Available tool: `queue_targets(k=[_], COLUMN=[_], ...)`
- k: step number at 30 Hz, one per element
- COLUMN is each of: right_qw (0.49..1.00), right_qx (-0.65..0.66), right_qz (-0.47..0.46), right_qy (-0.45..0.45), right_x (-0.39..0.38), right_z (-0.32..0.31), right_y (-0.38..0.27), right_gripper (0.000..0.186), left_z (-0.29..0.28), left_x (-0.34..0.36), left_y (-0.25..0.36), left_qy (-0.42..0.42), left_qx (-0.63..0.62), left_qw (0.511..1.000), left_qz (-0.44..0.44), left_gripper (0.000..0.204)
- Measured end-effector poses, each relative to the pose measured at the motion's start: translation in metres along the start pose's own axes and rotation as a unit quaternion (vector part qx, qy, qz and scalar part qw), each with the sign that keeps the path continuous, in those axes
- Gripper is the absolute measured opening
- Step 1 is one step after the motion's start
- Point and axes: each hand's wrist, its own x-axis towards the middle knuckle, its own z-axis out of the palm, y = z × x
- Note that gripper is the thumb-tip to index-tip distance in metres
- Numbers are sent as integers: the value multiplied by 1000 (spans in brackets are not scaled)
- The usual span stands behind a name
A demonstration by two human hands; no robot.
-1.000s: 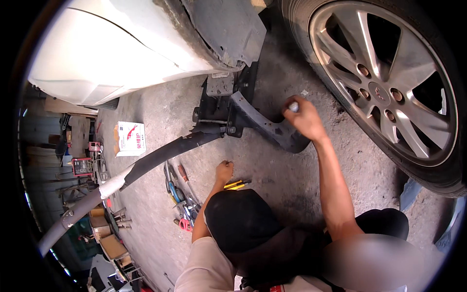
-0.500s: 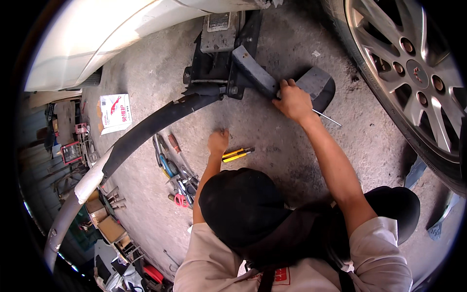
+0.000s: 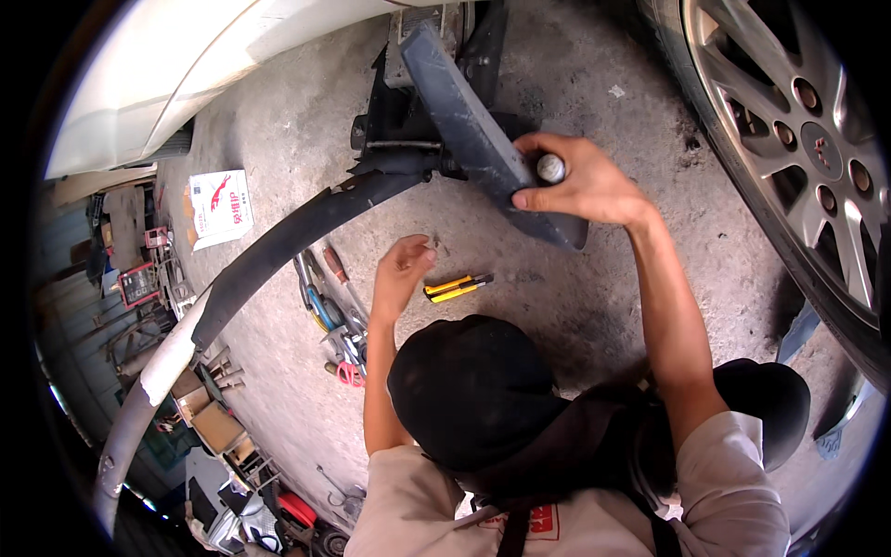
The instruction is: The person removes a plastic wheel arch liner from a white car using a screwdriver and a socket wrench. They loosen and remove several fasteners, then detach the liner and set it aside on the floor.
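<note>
A grey concrete floor [image 3: 297, 167] spreads beneath a white car body [image 3: 167, 84] at upper left and a spoked wheel [image 3: 821, 148] at upper right. A black metal jack [image 3: 404, 156] sits near the top, its pole [image 3: 283, 243] curving toward the lower left.

The right forearm rises almost upright from the bent elbow, and the wrist tips leftward. The right hand [image 3: 596, 186] has its grip closed on the edge of a dark curved panel [image 3: 473, 135], thumb below and fingers above, with a pale round knob [image 3: 550, 168] showing between them. The panel slants across the view in front of the jack; whether the two touch cannot be told.

The left forearm stands upright beside the left knee [image 3: 473, 381]. The left hand [image 3: 399, 269] hangs with fingers loosely bent; whether its grip holds anything small cannot be told. Just to its right lies a yellow-and-black tool [image 3: 453, 290].
</note>
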Motion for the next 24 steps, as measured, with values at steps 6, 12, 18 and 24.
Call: queue_targets(k=[6, 12, 18, 24], right_qw=[998, 996, 998, 890], right_qx=[21, -49, -21, -2], right_qz=[-39, -14, -15, -229], right_qy=[-43, -78, 66, 395], right_x=[-1, -4, -2, 10], right_z=[53, 66, -4, -44], right_y=[-4, -8, -19, -63], right_gripper=[60, 62, 44, 38], left_z=[62, 58, 12, -43], left_x=[-15, -24, -58, -101], left_y=[31, 31, 73, 94], left_qy=[-97, 26, 49, 55], left_qx=[-220, -102, 233, 297], left_qw=[964, 990, 970, 953], left_qz=[113, 92, 41, -36], left_gripper=[86, 57, 49, 55])
